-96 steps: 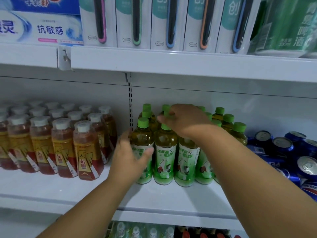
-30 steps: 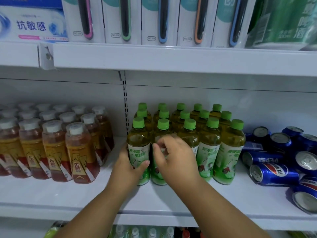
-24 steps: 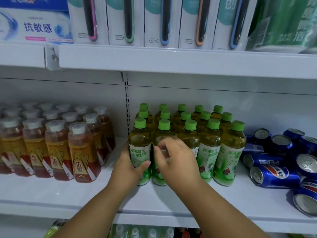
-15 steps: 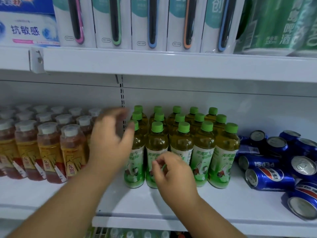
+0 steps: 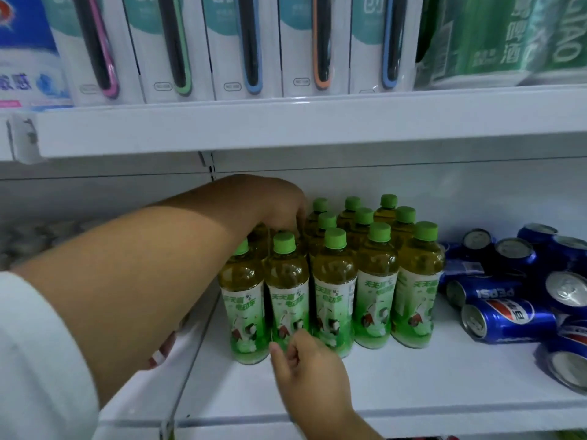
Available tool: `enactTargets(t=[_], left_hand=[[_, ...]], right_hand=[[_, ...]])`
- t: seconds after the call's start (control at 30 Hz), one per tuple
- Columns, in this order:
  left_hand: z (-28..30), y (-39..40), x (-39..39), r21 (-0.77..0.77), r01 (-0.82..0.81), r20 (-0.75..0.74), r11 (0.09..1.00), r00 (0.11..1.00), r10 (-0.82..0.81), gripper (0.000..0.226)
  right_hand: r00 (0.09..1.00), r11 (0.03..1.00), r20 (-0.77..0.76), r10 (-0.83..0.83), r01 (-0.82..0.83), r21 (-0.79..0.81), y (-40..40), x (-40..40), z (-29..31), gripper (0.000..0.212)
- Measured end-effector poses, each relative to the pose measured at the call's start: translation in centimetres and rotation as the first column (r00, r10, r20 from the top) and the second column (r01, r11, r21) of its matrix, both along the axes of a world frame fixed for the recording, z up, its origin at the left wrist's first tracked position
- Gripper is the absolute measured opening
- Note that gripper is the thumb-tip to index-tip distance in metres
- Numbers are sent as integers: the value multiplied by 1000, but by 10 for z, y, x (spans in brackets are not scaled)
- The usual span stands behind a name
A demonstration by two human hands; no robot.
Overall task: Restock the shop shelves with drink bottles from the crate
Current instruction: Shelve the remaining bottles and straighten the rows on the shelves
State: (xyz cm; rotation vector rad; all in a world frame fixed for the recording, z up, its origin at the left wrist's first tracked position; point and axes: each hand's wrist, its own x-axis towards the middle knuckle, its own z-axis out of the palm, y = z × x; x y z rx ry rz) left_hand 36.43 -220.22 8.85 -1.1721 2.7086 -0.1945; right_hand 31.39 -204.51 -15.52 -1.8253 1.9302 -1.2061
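Several green-capped tea bottles (image 5: 374,281) stand in rows on the white middle shelf (image 5: 413,376). My left arm reaches across from the left, above them. My left hand (image 5: 273,201) is over the back bottles of the left columns, fingers curled down round a bottle top; the fingertips are hidden behind a front cap. My right hand (image 5: 301,354) is low at the shelf front. Its loosely curled fingertips touch the lower label of the second front bottle (image 5: 287,287). No crate is in view.
Blue cola cans (image 5: 508,315) lie piled at the right of the shelf. White-capped bottles (image 5: 38,233) stand at the left, mostly hidden by my arm. The upper shelf (image 5: 317,122) hangs close above, holding toothbrush packs (image 5: 247,42) and green beer packs (image 5: 508,36).
My left hand left the front-left bottle, rose and swung right over the back rows. My right hand slid down from the label's middle to the bottle's base. The view moved closer.
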Motion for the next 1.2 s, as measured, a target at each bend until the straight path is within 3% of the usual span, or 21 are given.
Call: enactTargets(t=[0.33, 1.03, 1.2], left_hand=[[1, -13, 6, -62, 126, -36, 990, 991, -129, 20], [-1, -7, 7, -33, 68, 16, 997, 998, -68, 31], [-7, -3, 15, -48, 45, -26, 998, 999, -47, 40]], right_hand=[[999, 1000, -46, -7, 6, -16, 1, 4, -1, 38], [995, 1000, -95, -4, 6, 24, 0, 5, -1, 34], [985, 996, -171, 25, -40, -82, 4, 8, 1, 26]])
